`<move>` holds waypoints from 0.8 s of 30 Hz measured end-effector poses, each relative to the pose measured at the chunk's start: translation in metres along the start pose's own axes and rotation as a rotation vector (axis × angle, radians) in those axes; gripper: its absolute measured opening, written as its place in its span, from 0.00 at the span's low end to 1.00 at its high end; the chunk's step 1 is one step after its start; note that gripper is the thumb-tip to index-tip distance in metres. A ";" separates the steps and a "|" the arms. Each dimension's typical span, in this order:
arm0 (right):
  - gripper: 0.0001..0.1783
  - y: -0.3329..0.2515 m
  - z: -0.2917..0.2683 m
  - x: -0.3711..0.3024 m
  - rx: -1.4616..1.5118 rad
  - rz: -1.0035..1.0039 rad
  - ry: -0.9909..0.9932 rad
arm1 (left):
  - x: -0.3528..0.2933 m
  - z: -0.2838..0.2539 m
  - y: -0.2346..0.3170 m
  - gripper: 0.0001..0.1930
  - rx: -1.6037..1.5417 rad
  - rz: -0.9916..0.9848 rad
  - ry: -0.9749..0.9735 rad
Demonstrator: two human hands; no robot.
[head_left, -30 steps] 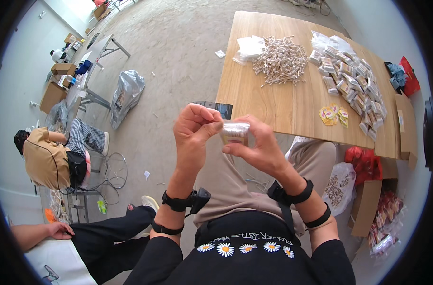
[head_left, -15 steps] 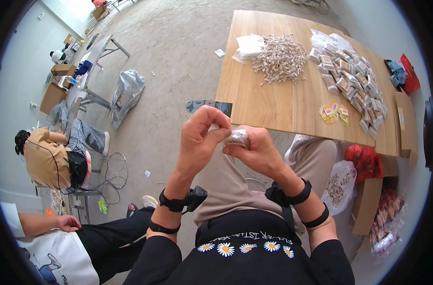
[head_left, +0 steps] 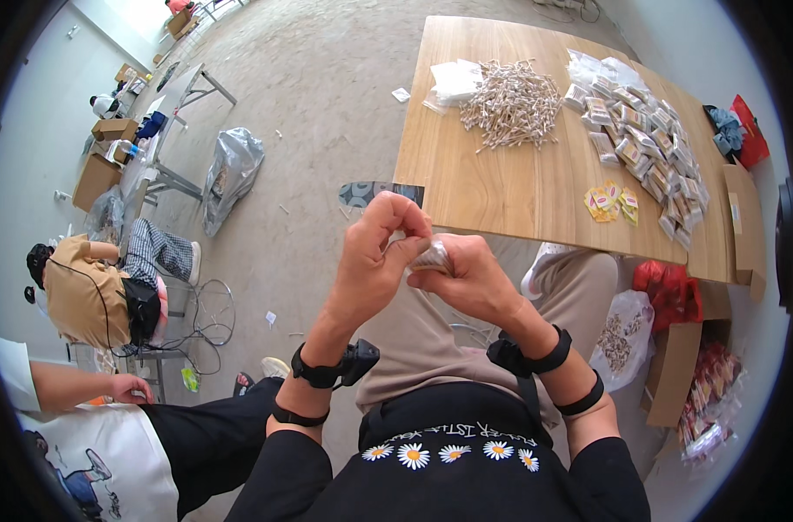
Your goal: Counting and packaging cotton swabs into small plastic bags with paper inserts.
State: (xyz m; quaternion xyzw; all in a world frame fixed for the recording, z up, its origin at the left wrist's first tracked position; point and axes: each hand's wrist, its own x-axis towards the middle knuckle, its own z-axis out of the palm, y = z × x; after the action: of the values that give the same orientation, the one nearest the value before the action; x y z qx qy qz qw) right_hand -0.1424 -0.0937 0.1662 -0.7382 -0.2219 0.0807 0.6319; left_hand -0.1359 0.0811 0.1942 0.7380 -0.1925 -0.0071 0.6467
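Grey plastic bag (head_left: 233,178) on floor (head_left: 318,96). Co-worker (head_left: 87,300) in tan top, checked trousers (head_left: 157,254), seated near looped cables (head_left: 212,324). Second person (head_left: 92,461), white shirt, black trousers (head_left: 209,435), lower left. Red bag (head_left: 664,285) beside open cardboard box (head_left: 675,374).

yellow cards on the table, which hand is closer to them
Right. The right hand is left of the yellow cards, toward the body; the left hand is farther off to their left.

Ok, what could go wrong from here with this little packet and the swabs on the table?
The small packet, held in the right hand and pinched by the left hand, is off the near edge of the table, so a slip might drop it. The loose swab heap lies uncontained, so a bump could scatter it.
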 end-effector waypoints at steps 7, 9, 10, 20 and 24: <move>0.10 0.001 -0.002 0.000 -0.021 0.010 -0.014 | 0.005 0.004 0.011 0.13 0.064 0.014 -0.017; 0.10 0.001 0.000 -0.001 -0.016 0.017 -0.008 | 0.006 0.004 0.010 0.12 0.094 0.027 -0.033; 0.10 0.000 0.001 -0.001 -0.010 0.023 -0.003 | 0.005 0.004 0.007 0.13 0.090 0.031 -0.047; 0.09 0.001 -0.005 -0.003 0.081 0.057 0.052 | 0.003 0.000 0.000 0.16 -0.191 0.012 0.191; 0.09 0.004 -0.007 -0.004 0.245 0.137 0.100 | -0.004 -0.002 -0.011 0.15 -0.239 -0.024 0.193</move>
State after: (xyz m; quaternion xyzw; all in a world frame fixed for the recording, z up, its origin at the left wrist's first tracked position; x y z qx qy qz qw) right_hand -0.1421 -0.1016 0.1629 -0.6721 -0.1278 0.1132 0.7205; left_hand -0.1362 0.0850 0.1830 0.6554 -0.1182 0.0334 0.7453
